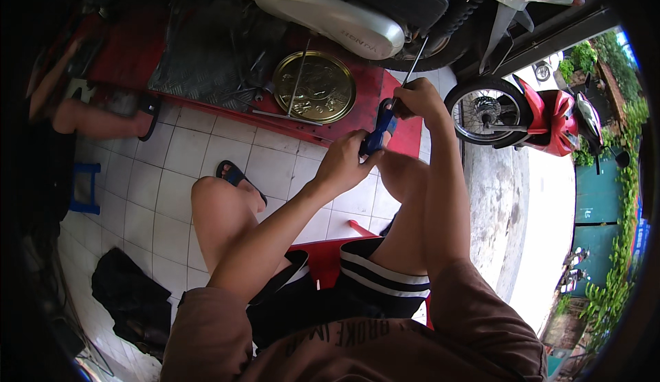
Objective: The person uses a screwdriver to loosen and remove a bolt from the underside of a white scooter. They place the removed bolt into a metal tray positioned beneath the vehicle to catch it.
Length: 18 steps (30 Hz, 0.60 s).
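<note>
My left hand [342,164] is closed around the lower end of a dark blue, elongated part [373,141], thumb along its side. My right hand [421,100] is closed at the part's upper end. From the right fist a slim metal rod [416,59] slants up toward the underside of a motorcycle with a silver side cover [330,19]. The right fingers partly hide where the rod ends, and its kind is unclear. Left of my hands, a round gold-coloured tray [337,96] rests on a red platform [402,117], with a T-handle wrench [298,83] across it.
Several tools lie beside a dark ridged metal sheet [199,72]. Another person's arm and leg [103,119] show at the left, near a blue stool [85,188]. Dark cloth [130,296] lies on the tiled floor [175,176]. A red motorcycle [550,117] stands at the right.
</note>
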Each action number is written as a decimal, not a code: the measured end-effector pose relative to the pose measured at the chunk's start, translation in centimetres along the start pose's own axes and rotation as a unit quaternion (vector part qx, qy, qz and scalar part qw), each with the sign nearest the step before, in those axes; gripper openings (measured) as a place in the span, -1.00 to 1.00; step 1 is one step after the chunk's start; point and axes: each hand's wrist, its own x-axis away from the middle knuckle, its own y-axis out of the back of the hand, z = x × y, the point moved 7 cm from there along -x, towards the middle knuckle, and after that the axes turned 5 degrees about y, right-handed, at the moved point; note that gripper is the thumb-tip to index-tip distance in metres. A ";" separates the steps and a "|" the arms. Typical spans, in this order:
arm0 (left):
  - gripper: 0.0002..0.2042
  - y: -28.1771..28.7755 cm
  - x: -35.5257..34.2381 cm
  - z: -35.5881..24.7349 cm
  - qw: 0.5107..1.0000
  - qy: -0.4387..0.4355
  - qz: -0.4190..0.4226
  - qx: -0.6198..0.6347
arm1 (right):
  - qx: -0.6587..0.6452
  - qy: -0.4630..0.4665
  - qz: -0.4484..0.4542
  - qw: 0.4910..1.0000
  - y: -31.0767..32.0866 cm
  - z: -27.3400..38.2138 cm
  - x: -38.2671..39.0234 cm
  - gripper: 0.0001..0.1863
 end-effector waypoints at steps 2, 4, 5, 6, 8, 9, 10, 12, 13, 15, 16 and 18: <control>-0.79 0.2 -0.1 -0.1 0.999 -0.015 -0.024 0.028 | -0.006 0.021 -0.027 0.999 0.3 0.3 0.0 -0.73; -0.78 0.6 -0.3 -0.4 0.997 -0.031 -0.047 0.046 | -0.007 0.022 -0.041 0.999 0.5 0.7 -0.1 -0.73; -0.78 0.6 -0.4 -0.4 0.997 -0.030 -0.047 0.053 | 0.000 0.026 -0.042 0.999 0.6 1.0 -0.3 -0.73; -0.78 0.6 -0.4 -0.6 0.997 -0.028 -0.044 0.061 | 0.008 0.027 -0.043 0.999 0.6 1.0 -0.4 -0.73; -0.76 0.5 -0.5 -1.2 0.996 -0.037 -0.046 0.059 | 0.017 0.030 -0.047 0.998 1.0 0.9 -0.5 -0.73; -0.74 0.6 -0.4 -1.4 0.996 -0.045 -0.052 0.047 | 0.016 0.033 -0.046 0.998 0.9 1.0 -0.6 -0.73; -0.71 0.7 -0.4 -1.6 0.996 -0.054 -0.058 0.035 | 0.015 0.036 -0.045 0.998 0.8 1.0 -0.6 -0.73; -0.72 0.4 -0.5 -1.7 0.997 -0.051 -0.051 0.043 | 0.027 0.031 -0.044 0.998 1.0 0.8 -0.4 -0.73; -0.73 0.3 -0.7 -1.7 0.997 -0.050 -0.047 0.046 | 0.029 0.028 -0.043 0.998 1.1 0.9 -0.3 -0.73; -0.74 0.4 -0.3 -1.9 0.996 -0.057 -0.047 0.045 | 0.033 0.027 -0.045 0.998 1.3 1.0 -0.1 -0.73; -0.75 0.3 -0.2 -2.1 0.996 -0.061 -0.046 0.046 | 0.035 0.027 -0.049 0.998 1.3 1.0 0.0 -0.73; -0.75 0.3 -0.4 -2.1 0.996 -0.049 -0.037 0.067 | 0.045 0.035 -0.056 0.997 1.4 1.4 0.2 -0.73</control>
